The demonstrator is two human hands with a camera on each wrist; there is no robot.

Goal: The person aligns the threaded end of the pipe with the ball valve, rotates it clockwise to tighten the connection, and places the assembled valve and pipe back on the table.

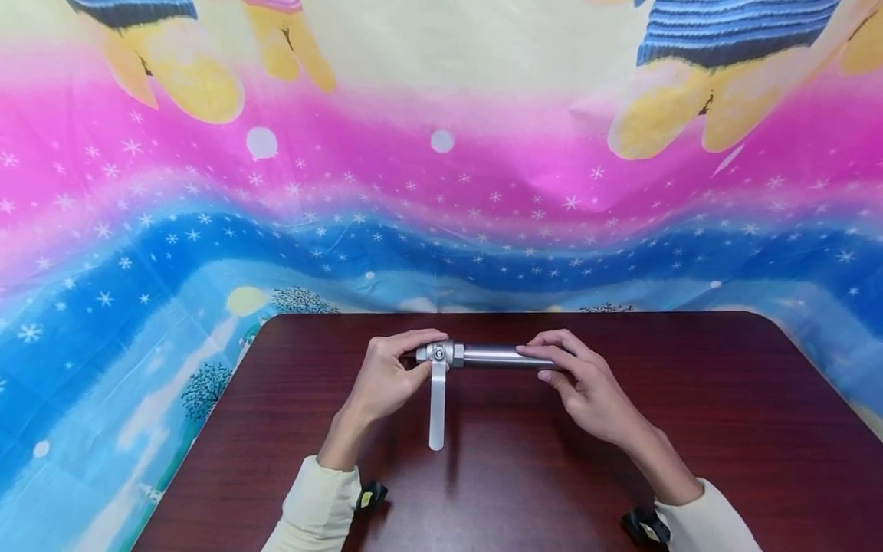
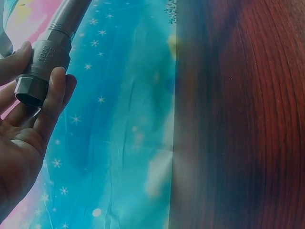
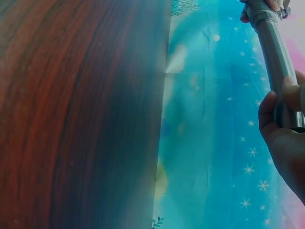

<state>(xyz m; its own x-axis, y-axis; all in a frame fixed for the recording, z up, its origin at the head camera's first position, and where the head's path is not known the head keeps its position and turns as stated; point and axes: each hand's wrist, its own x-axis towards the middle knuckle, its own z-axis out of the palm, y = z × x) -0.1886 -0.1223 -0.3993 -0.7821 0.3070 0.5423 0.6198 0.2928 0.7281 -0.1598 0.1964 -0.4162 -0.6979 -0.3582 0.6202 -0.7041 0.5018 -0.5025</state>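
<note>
A metal ball valve [image 1: 439, 353] with a long flat lever handle [image 1: 438, 406] is joined to a smooth steel pipe [image 1: 493, 356]. Both are held level above the table. My left hand [image 1: 386, 374] grips the valve body at its left end, thumb and fingers on opposite sides. Its open hexagonal end [image 2: 32, 89] shows in the left wrist view. The lever points toward me. At the pipe's right end, my right hand [image 1: 586, 383] holds the tube between thumb and fingers. The right wrist view shows the pipe [image 3: 276, 57] running up to the left hand.
The dark red-brown wooden table [image 1: 524, 475] has rounded far corners. Behind it hangs a pink and blue cloth [image 1: 414, 192] printed with snowflakes. Black straps with small devices [image 1: 371, 497] sit at both pale sleeves [image 1: 317, 502].
</note>
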